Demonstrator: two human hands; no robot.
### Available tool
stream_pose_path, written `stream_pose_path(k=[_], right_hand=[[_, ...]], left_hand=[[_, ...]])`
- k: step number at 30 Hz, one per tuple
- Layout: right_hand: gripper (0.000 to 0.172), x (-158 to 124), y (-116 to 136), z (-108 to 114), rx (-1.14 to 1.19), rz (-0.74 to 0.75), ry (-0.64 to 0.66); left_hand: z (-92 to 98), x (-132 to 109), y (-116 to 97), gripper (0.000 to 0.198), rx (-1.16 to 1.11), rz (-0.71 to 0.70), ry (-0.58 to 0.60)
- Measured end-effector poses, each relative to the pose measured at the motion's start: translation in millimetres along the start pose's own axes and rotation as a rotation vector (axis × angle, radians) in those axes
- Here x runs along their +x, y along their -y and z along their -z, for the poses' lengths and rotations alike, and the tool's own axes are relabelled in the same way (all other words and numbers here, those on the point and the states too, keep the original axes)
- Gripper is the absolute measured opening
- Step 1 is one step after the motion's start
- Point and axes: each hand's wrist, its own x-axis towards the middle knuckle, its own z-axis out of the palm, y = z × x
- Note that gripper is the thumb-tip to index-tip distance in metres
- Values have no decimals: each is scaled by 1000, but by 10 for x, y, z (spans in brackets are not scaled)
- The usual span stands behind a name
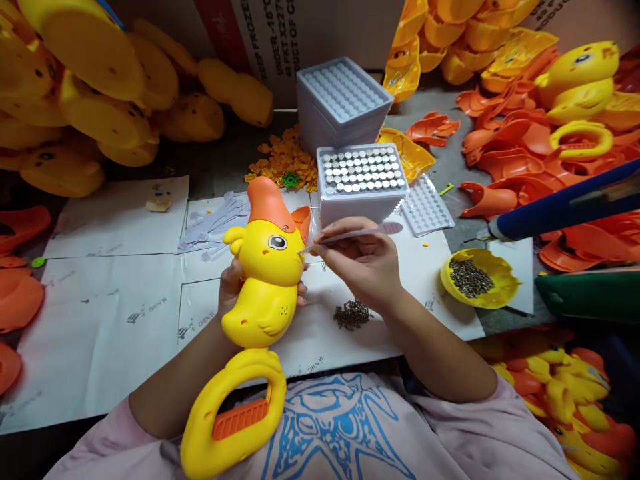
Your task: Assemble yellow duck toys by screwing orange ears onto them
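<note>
Yellow duck toy (263, 303), seemingly part-assembled: orange headpiece (267, 203) and looped handle (199, 427) fitted, white strip (360, 232) judged not yet set, its tip at the head's edge. Held above the table (215, 172), gripped from behind by the left hand (231, 283); right hand (369, 265) just beside, pinching the strip between thumb and fingers. Loose screws (353, 315) heaped below the right wrist.

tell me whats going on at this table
A person's left hand holds a yellow duck toy, while the right hand pinches a thin pale strip, its tip at or very near the duck's head. A loose pile of small screws lies on the table by the right forearm, and more sit in a yellow bowl farther right.
</note>
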Motion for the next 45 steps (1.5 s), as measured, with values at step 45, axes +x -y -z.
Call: stream_pose_path(k=[45], right_hand=[[61, 41, 9, -14, 230, -537, 183]], left_hand=[[169, -255, 138, 59, 189, 58, 185]])
